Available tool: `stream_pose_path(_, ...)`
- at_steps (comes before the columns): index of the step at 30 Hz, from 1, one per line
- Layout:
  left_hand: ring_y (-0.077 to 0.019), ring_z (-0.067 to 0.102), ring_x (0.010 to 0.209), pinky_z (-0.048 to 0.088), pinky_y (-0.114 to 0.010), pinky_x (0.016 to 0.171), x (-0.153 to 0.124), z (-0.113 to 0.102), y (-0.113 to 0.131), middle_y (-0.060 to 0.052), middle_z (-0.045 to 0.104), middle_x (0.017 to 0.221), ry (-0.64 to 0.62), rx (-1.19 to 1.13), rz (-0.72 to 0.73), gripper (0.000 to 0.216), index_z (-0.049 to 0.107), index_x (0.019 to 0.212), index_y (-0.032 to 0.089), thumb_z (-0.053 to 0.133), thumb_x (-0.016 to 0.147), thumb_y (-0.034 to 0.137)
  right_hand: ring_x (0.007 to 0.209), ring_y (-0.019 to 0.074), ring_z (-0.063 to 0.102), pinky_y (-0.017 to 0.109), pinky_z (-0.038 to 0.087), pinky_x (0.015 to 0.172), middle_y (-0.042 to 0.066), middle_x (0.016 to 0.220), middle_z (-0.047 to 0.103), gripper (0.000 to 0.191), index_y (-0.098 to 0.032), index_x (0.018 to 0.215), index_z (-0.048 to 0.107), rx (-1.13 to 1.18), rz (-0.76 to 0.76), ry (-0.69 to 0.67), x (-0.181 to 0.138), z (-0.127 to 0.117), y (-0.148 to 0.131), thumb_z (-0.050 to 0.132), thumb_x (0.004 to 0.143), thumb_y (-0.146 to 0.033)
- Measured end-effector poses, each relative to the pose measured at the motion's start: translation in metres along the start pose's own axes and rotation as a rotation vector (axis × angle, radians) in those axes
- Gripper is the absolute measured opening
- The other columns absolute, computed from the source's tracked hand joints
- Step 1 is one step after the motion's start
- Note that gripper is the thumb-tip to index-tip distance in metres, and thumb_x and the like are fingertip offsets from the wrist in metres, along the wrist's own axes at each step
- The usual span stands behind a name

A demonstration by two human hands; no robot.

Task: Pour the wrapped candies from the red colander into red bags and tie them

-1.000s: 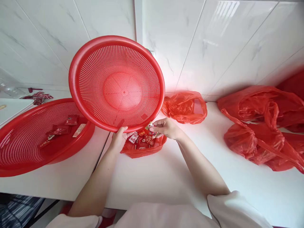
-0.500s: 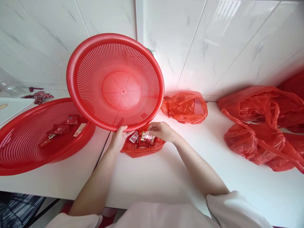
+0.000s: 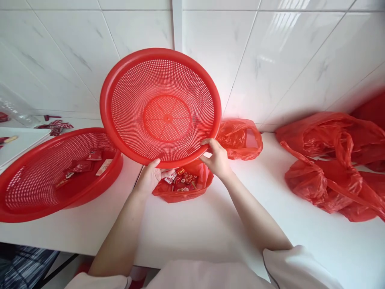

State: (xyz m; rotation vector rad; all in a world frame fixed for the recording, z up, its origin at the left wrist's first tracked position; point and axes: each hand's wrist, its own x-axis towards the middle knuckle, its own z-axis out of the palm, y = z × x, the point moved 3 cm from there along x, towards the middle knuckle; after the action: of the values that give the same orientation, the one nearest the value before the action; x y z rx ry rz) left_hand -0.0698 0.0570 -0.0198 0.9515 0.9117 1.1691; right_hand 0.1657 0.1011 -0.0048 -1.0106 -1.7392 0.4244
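Observation:
A round red plastic colander basket (image 3: pixel 167 118) is held up, tilted with its open side facing me. My left hand (image 3: pixel 150 176) grips its lower rim, thumb over the edge. On the lower right rim my right hand (image 3: pixel 217 157) is closed too, fingers on the inside. Below the basket a red plastic bag (image 3: pixel 180 196) stands open on the white table, holding several small wrapped snacks (image 3: pixel 184 180). The basket's rim partly hides the back of this bag.
A second red basket (image 3: pixel 87 196) with several red packets (image 3: pixel 82 165) lies at the left. Behind it are a white tray (image 3: pixel 22 140) and crumpled wrappers (image 3: pixel 55 126). Red bags (image 3: pixel 325 176) sit at the right; a smaller one (image 3: pixel 240 140) is by the tiled wall (image 3: pixel 210 44).
My right hand has let go of a small wrapped snack over the bag and moved up to the basket's rim. The basket has shifted right in view, still in my left hand.

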Motion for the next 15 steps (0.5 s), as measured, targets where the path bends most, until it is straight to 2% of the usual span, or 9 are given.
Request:
stream_pose_path(2, -0.0308, 0.063, 0.105, 0.054, -0.043, 0.086, -0.013, 0.003, 0.013, -0.015, 0.068, 0.107, -0.122, 0.191, -0.024, 0.049, 0.063, 0.107, 0.016, 0.055, 0.081, 0.056, 0.087, 0.018, 0.065, 0.036, 0.059, 0.081, 0.004, 0.101, 0.064, 0.028, -0.023, 0.101, 0.055, 0.01, 0.003, 0.109, 0.003, -0.01, -0.003, 0.066, 0.076, -0.03)
stream_pose_path(3, -0.0312, 0.063, 0.106, 0.053, -0.044, 0.088, -0.021, 0.002, 0.021, -0.016, 0.068, 0.109, -0.125, 0.311, -0.027, 0.054, 0.06, 0.116, 0.017, 0.057, 0.08, 0.057, 0.085, 0.0175, 0.066, 0.035, 0.06, 0.08, 0.004, 0.099, 0.064, 0.029, -0.023, 0.101, 0.055, 0.013, 0.012, 0.156, 0.004, -0.016, -0.005, 0.067, 0.075, -0.031)
stream_pose_path(4, -0.0303, 0.064, 0.105, 0.052, -0.045, 0.089, -0.031, -0.002, 0.029, -0.014, 0.068, 0.109, -0.063, 0.438, -0.027, 0.059, 0.054, 0.126, 0.02, 0.061, 0.079, 0.054, 0.083, 0.017, 0.066, 0.035, 0.06, 0.078, 0.003, 0.099, 0.064, 0.031, -0.023, 0.101, 0.055, 0.016, 0.02, 0.199, 0.005, -0.022, -0.006, 0.068, 0.075, -0.032)
stream_pose_path(6, -0.0281, 0.067, 0.097, 0.051, -0.048, 0.089, -0.055, -0.017, 0.047, -0.009, 0.071, 0.101, 0.223, 0.686, -0.002, 0.073, 0.035, 0.142, 0.028, 0.062, 0.079, 0.052, 0.08, 0.0162, 0.067, 0.035, 0.06, 0.077, 0.002, 0.098, 0.064, 0.033, -0.023, 0.101, 0.055, 0.021, 0.026, 0.285, 0.008, -0.036, -0.007, 0.07, 0.073, -0.033)
stream_pose_path(7, -0.0276, 0.068, 0.088, 0.051, -0.051, 0.088, -0.07, -0.027, 0.055, -0.007, 0.072, 0.094, 0.413, 0.843, -0.017, 0.075, 0.03, 0.145, 0.031, 0.059, 0.08, 0.055, 0.08, 0.0161, 0.067, 0.035, 0.06, 0.078, 0.002, 0.099, 0.063, 0.034, -0.023, 0.101, 0.055, 0.029, 0.029, 0.329, 0.009, -0.044, -0.007, 0.071, 0.072, -0.032)
stream_pose_path(9, -0.0311, 0.068, 0.079, 0.047, -0.059, 0.087, -0.1, -0.05, 0.066, -0.007, 0.071, 0.086, 0.711, 1.175, -0.16, 0.074, 0.03, 0.146, 0.032, 0.051, 0.081, 0.061, 0.082, 0.0164, 0.067, 0.035, 0.06, 0.079, 0.002, 0.1, 0.062, 0.036, -0.024, 0.102, 0.054, 0.055, 0.031, 0.416, 0.011, -0.058, -0.006, 0.072, 0.072, -0.032)
stream_pose_path(10, -0.0365, 0.067, 0.085, 0.046, -0.063, 0.085, -0.113, -0.061, 0.067, -0.011, 0.07, 0.089, 0.817, 1.306, -0.267, 0.076, 0.029, 0.146, 0.028, 0.045, 0.082, 0.064, 0.084, 0.0167, 0.067, 0.035, 0.06, 0.079, 0.003, 0.1, 0.062, 0.036, -0.024, 0.102, 0.054, 0.069, 0.029, 0.45, 0.011, -0.064, -0.005, 0.072, 0.072, -0.032)
stream_pose_path(12, -0.0491, 0.057, 0.106, 0.045, -0.065, 0.08, -0.135, -0.083, 0.066, -0.023, 0.063, 0.109, 1.037, 1.437, -0.437, 0.085, 0.024, 0.149, 0.018, 0.037, 0.081, 0.069, 0.086, 0.0171, 0.067, 0.036, 0.059, 0.08, 0.003, 0.1, 0.061, 0.036, -0.023, 0.102, 0.054, 0.091, 0.02, 0.499, 0.013, -0.076, -0.003, 0.071, 0.072, -0.03)
stream_pose_path(15, -0.0516, 0.047, 0.118, 0.044, -0.063, 0.086, -0.148, -0.105, 0.054, -0.03, 0.041, 0.134, 1.215, 1.369, -0.344, 0.081, 0.028, 0.142, 0.015, 0.037, 0.081, 0.068, 0.086, 0.0178, 0.068, 0.037, 0.059, 0.08, 0.004, 0.101, 0.06, 0.036, -0.023, 0.102, 0.053, 0.125, 0.013, 0.532, 0.014, -0.089, -0.001, 0.07, 0.071, -0.029)
